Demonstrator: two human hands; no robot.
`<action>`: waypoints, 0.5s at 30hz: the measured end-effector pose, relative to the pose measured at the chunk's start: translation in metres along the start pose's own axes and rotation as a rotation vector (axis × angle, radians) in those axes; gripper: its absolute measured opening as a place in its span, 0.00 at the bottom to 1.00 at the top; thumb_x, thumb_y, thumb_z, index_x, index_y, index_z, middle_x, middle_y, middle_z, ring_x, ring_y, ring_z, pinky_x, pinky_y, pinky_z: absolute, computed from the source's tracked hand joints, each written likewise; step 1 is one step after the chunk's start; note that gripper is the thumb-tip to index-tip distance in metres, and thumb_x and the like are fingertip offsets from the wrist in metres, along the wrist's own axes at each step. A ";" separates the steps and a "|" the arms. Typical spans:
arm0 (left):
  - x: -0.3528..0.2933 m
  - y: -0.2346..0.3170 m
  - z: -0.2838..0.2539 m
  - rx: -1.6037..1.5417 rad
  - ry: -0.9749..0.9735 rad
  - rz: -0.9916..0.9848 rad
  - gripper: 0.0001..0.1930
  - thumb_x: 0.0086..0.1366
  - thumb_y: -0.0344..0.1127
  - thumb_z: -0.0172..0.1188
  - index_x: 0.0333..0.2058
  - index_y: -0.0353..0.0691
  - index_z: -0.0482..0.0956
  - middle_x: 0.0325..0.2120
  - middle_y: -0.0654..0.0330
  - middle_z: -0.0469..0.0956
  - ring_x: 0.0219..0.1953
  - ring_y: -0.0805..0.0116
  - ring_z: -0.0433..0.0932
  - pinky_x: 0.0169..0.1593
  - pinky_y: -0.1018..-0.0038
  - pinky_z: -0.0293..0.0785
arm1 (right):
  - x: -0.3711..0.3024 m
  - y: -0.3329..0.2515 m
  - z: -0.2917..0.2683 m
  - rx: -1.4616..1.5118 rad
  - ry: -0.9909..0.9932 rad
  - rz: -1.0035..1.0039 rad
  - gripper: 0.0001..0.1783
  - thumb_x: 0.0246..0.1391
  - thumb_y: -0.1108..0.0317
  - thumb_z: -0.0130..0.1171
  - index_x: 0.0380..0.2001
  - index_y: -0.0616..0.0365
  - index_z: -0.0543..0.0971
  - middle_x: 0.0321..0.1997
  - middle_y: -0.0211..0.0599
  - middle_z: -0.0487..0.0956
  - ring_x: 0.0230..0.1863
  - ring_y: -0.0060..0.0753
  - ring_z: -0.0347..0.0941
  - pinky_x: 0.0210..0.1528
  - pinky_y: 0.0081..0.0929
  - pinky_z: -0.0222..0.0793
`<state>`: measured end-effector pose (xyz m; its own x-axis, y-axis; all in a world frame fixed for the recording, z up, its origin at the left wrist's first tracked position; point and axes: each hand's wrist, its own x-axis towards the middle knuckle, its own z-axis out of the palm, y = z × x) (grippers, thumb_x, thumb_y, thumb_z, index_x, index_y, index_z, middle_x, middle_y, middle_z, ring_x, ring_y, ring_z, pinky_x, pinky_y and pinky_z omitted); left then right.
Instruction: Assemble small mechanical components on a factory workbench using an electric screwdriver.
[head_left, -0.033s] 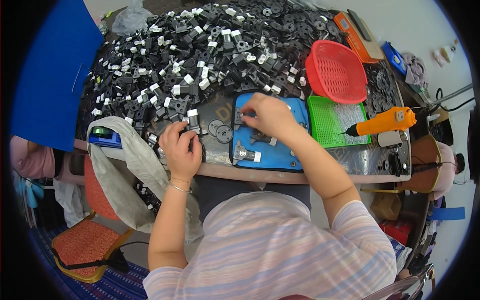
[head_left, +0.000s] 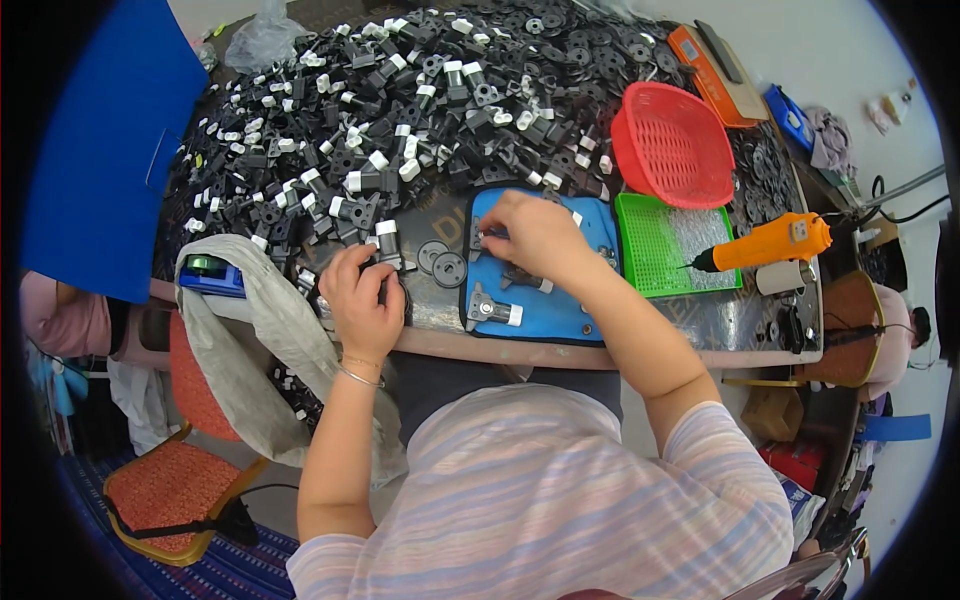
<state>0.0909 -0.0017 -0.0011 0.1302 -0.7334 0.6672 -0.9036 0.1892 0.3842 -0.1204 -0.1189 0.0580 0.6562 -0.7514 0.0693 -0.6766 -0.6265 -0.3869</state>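
Note:
My right hand (head_left: 540, 238) is over the blue mat (head_left: 550, 318), its thumb and fingers pinched at a black plastic part (head_left: 474, 240) near the mat's left edge. Nearer me on the mat lies a black bracket-like piece with a white end (head_left: 495, 312). Another dark piece (head_left: 527, 278) lies beneath my right wrist, partly covered. My left hand (head_left: 365, 305) rests at the table's near edge with bent fingers; dark parts show around them, but what they hold is hidden. Beside its fingertips stands a black part with a white cap (head_left: 387, 240). Two black discs (head_left: 449, 268) lie between my hands.
A large heap of black and white parts (head_left: 400, 110) covers the far table. On the right are a red basket (head_left: 672, 150), a green tray (head_left: 645, 255), an orange electric screwdriver (head_left: 775, 242) and an orange scale (head_left: 715, 80). A grey sack (head_left: 235, 370) hangs at left.

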 end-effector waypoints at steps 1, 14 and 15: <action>-0.001 0.000 0.000 -0.004 0.003 -0.003 0.07 0.48 0.28 0.60 0.29 0.42 0.75 0.42 0.59 0.73 0.49 0.54 0.69 0.52 0.62 0.58 | 0.001 -0.002 0.002 -0.017 -0.026 -0.002 0.10 0.44 0.62 0.61 0.32 0.50 0.82 0.35 0.35 0.77 0.36 0.40 0.76 0.37 0.36 0.72; -0.003 0.001 -0.001 0.003 -0.001 0.004 0.07 0.47 0.28 0.60 0.28 0.41 0.75 0.41 0.58 0.73 0.49 0.54 0.68 0.52 0.62 0.58 | -0.020 0.012 -0.014 -0.030 0.053 -0.035 0.10 0.47 0.68 0.57 0.35 0.45 0.82 0.34 0.30 0.76 0.35 0.38 0.75 0.35 0.32 0.71; -0.002 0.001 -0.001 0.002 0.001 0.009 0.07 0.47 0.28 0.60 0.28 0.41 0.75 0.41 0.58 0.73 0.49 0.54 0.68 0.52 0.62 0.58 | -0.021 0.013 -0.013 -0.035 0.057 -0.031 0.11 0.47 0.68 0.56 0.35 0.45 0.82 0.33 0.30 0.76 0.35 0.38 0.75 0.35 0.32 0.71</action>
<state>0.0904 0.0006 -0.0020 0.1229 -0.7308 0.6714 -0.9055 0.1942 0.3772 -0.1475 -0.1142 0.0631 0.6574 -0.7417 0.1331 -0.6684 -0.6556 -0.3513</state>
